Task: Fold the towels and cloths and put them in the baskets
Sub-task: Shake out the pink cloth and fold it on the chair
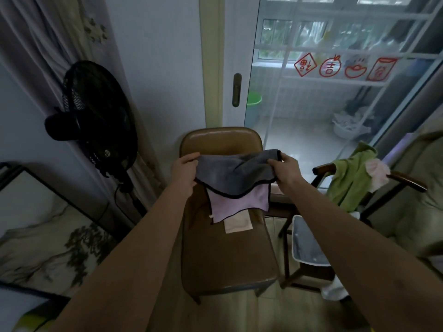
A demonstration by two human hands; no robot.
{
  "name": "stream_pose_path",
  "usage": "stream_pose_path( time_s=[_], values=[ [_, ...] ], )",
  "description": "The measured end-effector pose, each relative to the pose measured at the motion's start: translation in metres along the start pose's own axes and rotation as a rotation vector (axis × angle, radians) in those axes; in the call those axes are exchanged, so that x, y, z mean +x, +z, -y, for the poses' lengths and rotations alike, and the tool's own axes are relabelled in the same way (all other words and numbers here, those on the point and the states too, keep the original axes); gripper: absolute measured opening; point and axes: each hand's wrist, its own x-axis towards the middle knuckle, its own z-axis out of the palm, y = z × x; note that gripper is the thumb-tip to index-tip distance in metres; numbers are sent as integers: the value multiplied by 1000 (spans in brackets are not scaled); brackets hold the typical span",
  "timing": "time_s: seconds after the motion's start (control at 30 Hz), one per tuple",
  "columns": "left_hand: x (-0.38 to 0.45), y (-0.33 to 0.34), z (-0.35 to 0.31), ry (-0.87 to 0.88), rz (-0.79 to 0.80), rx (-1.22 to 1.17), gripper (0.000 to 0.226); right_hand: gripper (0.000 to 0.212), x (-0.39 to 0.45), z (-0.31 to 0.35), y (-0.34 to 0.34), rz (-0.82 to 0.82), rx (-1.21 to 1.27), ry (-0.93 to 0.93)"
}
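Head view. Grey cloth (236,173), black-edged: held in the air over the brown chair (227,255), left hand (185,171) gripping its left edge, right hand (285,168) gripping its right. Purple cloth (239,202) and pale cloth (238,224): lying on the chair seat. Green cloth (347,183): draped on the wooden armrest at right. White basket (309,243): near right, beside the chair.

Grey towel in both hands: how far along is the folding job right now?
Early, by the look of it. In hand: the left hand and right hand grip the grey towel, half folded, above the brown chair. Possibly done: a pink cloth and a cream cloth lie flat on the seat. Left: the green cloth draped over the armchair; nothing visibly in the white basket.
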Motion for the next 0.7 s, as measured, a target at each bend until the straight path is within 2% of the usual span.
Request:
stream_pose_path(
  time_s=[0.13,0.3,0.4,0.5,0.6,0.7],
  values=[
    [-18,-10,24,40,-33,-42,20,28,-7,-23,-10,-43,-58,59],
    [-36,-33,78,-87,-117,-9,12,26,-14,-90,-20,-111,-47,289],
    [-50,-45,116,-147,-148,49,20,22,-30,-134,-26,-210,-130,312],
    [-64,-56,146,-172,-183,71,25,17,-52,-163,-34,-166,-159,300],
    [-72,-66,173,-203,-173,28,26,10,-72,-180,-42,-160,-65,266],
    [-79,-71,196,-206,-179,62,24,6,-88,-193,-45,-147,134,266]
  ],
)
